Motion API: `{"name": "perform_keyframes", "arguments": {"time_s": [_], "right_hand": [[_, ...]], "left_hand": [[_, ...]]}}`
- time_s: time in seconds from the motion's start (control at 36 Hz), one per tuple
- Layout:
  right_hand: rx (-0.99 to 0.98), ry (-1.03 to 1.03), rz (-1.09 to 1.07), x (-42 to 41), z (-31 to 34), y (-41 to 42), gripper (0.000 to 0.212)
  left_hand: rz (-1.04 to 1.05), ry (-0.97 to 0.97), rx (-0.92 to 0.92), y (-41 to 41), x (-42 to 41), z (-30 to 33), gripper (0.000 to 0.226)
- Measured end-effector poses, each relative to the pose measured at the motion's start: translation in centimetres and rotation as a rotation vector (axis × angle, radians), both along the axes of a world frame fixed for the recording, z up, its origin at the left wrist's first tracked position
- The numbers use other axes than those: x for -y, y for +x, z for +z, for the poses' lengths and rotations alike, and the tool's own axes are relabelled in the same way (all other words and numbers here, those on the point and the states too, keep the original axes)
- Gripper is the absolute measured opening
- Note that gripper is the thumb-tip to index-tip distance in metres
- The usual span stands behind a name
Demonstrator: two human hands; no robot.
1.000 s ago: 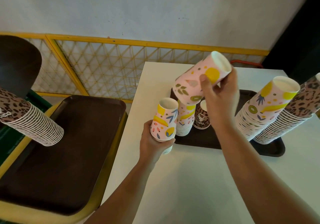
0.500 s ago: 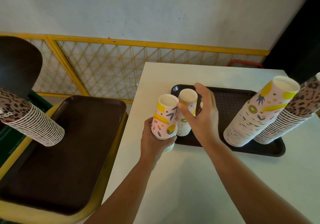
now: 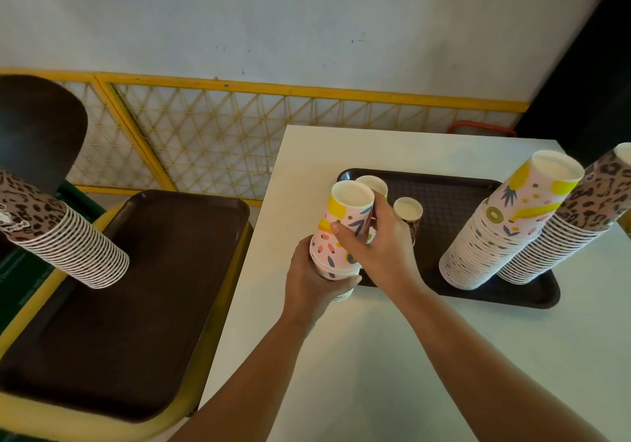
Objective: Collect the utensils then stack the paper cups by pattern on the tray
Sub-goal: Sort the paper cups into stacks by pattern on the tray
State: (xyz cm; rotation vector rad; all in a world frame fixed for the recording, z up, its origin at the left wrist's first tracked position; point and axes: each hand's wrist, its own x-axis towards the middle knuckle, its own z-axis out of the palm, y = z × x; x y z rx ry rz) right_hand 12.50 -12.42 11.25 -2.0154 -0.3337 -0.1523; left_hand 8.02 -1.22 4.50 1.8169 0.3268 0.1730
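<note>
**Both hands on fruit-pattern stack at left end of tray**

Left hand [image 3: 316, 283]: grip closed around the base of a short stack of fruit-pattern cups [image 3: 343, 236], fingers wrapped under the lower rims. The stack is upright, mouths down, held above the desk [image 3: 375, 356] at the near-left corner of the brown tray [image 3: 450, 199].

Right hand [image 3: 379, 247]: grip closed around the upper part of the same stack, thumb across the near face of the top cup, fingers curled round its far side.

On the tray, just behind the hands: a second short fruit-pattern stack [image 3: 374, 183], mostly hidden by the held one, and a single leopard-pattern cup [image 3: 408, 211] to its right. Whether the right fingers touch either one, I cannot tell.

Right end of tray: a tall fruit-pattern stack [image 3: 502, 233] and, touching it, a tall leopard-pattern stack [image 3: 566, 240].

Off the desk's left edge: a second brown tray [image 3: 119, 305] on a yellow frame, carrying another tall leopard-pattern stack [image 3: 65, 236].
</note>
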Motion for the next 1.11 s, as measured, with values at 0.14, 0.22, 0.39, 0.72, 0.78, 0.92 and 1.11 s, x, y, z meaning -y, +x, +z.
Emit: {"name": "perform_keyframes", "arguments": {"time_s": [0.14,0.22,0.39,0.72,0.78,0.92,1.11], "right_hand": [[0.042,0.034,-0.019,0.3,1.1,0.5,0.055],[0.063,0.088,-0.032,0.6,2.1,0.9,0.043],[0.174,0.273,-0.133,1.2,6.1,2.3,0.038],[0.159,0.111,-0.232,2.0,3.0,5.3,0.054],[0.118,0.076,-0.218,2.0,2.2,5.0,0.055],[0.088,-0.030,-0.222,2.0,1.3,4.0,0.070],[0.214,0.044,-0.144,1.1,1.1,0.4,0.067]], "left_hand": [[0.018,0.008,-0.040,0.0,-0.1,-0.3,0.076],[0.030,0.023,-0.052,0.0,0.0,-0.4,0.083],[0.056,0.020,-0.044,-0.1,-0.4,-0.4,0.081],[0.076,0.007,-0.030,0.2,-0.6,0.0,0.073],[0.077,-0.005,-0.035,0.2,-0.6,0.2,0.073],[0.073,-0.049,-0.047,0.2,-0.5,0.5,0.073],[0.071,-0.052,-0.025,0.1,0.3,1.2,0.070]]}}
